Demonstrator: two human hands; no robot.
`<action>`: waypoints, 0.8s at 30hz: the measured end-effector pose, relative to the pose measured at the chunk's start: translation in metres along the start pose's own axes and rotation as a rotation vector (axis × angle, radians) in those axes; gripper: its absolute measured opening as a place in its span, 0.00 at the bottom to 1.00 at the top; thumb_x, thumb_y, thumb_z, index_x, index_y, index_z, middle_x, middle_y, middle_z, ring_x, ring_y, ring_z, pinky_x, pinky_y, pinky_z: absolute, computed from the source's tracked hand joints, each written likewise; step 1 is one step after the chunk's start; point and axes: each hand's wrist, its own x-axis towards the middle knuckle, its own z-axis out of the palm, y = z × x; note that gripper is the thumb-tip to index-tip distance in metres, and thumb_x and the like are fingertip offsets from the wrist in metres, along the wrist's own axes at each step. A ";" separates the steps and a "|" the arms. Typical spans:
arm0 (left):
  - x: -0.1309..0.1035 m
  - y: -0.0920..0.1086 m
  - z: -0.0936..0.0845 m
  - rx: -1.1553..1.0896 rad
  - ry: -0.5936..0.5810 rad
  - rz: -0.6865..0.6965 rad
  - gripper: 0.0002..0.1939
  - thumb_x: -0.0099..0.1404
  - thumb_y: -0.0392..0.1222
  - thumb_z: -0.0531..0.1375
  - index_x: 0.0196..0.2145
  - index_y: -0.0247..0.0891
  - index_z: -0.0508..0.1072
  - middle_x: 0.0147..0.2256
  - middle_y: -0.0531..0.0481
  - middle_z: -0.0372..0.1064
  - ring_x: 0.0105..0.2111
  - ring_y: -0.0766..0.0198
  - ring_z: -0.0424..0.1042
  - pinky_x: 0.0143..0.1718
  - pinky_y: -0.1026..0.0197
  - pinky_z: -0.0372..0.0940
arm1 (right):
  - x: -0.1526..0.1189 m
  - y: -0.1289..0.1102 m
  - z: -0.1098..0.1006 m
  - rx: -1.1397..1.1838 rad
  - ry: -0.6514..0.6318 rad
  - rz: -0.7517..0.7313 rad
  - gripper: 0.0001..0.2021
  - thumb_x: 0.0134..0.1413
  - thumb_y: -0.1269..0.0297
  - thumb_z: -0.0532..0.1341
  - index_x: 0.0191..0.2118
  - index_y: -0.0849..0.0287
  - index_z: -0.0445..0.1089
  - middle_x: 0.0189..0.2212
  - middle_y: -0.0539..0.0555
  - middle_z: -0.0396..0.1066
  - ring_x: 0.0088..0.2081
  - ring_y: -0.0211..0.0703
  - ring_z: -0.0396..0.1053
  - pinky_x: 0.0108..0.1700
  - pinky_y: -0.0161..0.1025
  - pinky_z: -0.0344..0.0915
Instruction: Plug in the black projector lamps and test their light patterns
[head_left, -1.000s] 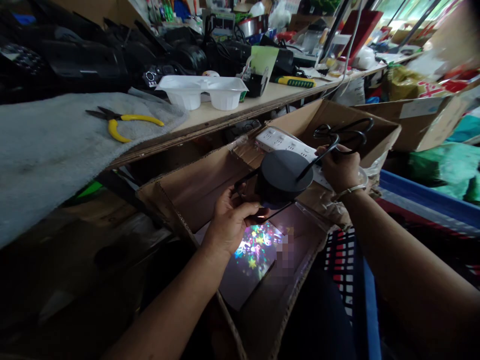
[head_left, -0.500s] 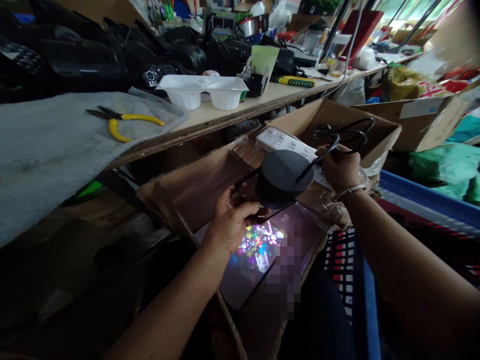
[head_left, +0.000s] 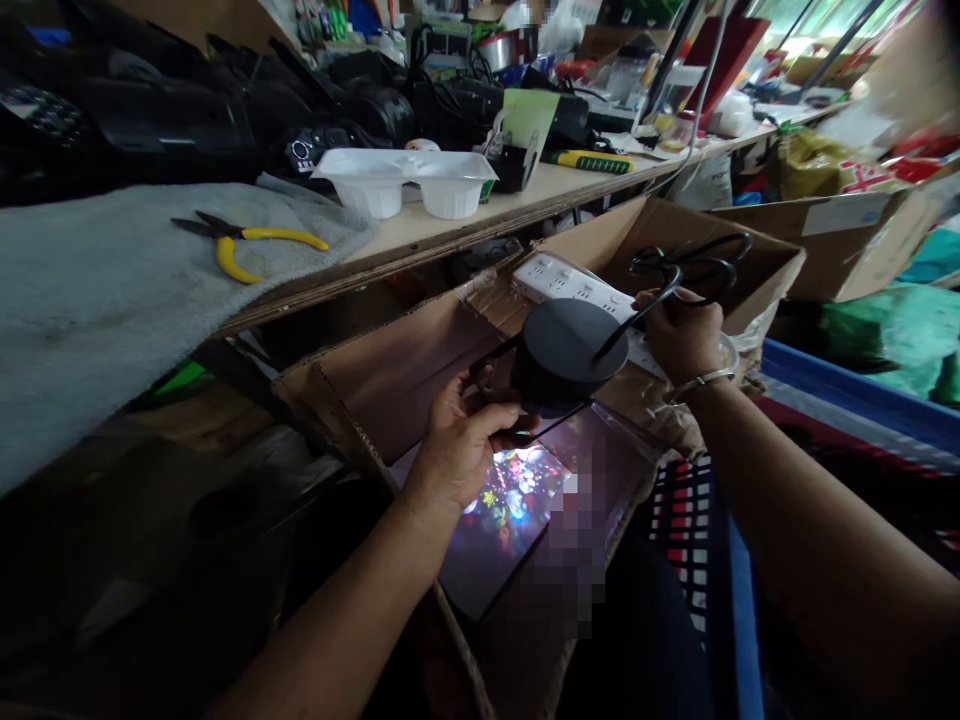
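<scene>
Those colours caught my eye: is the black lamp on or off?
The lamp is on: coloured light patterns shine on the board beneath it.

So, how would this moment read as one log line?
left hand: holds lamp | right hand: grips cord | lamp: over box | coloured light: on panel in box

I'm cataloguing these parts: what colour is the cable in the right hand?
The cable is black, seen best in the head view.
</scene>
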 end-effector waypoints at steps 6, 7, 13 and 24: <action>0.000 0.000 0.000 0.014 0.000 -0.007 0.22 0.45 0.29 0.61 0.39 0.37 0.61 0.29 0.52 0.69 0.25 0.61 0.73 0.27 0.60 0.66 | 0.000 -0.002 -0.001 -0.020 0.002 0.016 0.10 0.46 0.60 0.59 0.29 0.62 0.72 0.23 0.52 0.71 0.25 0.40 0.67 0.28 0.34 0.61; 0.000 0.001 0.000 0.017 0.003 -0.013 0.22 0.44 0.29 0.61 0.39 0.37 0.61 0.29 0.53 0.69 0.25 0.61 0.73 0.27 0.60 0.65 | 0.000 -0.002 -0.001 -0.021 0.002 0.018 0.10 0.46 0.60 0.59 0.29 0.61 0.72 0.23 0.52 0.71 0.25 0.40 0.67 0.28 0.34 0.61; 0.000 0.001 0.001 0.007 0.019 -0.026 0.24 0.43 0.29 0.62 0.39 0.37 0.61 0.29 0.53 0.69 0.24 0.60 0.73 0.25 0.61 0.65 | 0.000 -0.003 -0.001 0.019 0.008 0.018 0.11 0.46 0.61 0.59 0.30 0.63 0.73 0.23 0.54 0.71 0.25 0.40 0.67 0.28 0.35 0.61; 0.001 0.001 0.000 0.004 0.019 -0.021 0.23 0.45 0.29 0.62 0.39 0.38 0.59 0.28 0.54 0.69 0.23 0.62 0.72 0.22 0.63 0.64 | 0.000 -0.001 0.000 -0.024 0.006 0.017 0.11 0.46 0.60 0.59 0.30 0.62 0.73 0.23 0.53 0.71 0.25 0.40 0.67 0.28 0.34 0.61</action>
